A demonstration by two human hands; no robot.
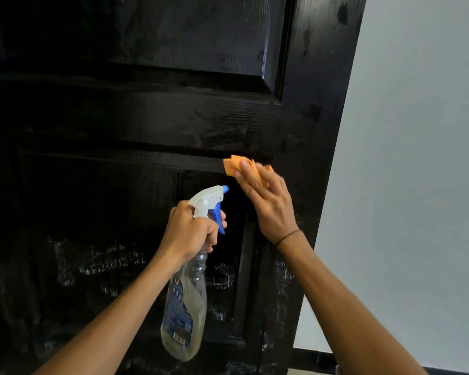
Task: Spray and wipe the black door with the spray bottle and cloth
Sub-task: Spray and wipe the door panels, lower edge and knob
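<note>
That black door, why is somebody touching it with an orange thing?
A person is cleaning the black door. Their right hand presses an orange cloth flat against the door near the top corner of the lower panel. Their left hand grips a spray bottle by the neck, with fingers round the blue trigger and the nozzle aimed at the door. Whitish wet streaks show lower down on the panel, so that part looks sprayed but not yet wiped.
</note>
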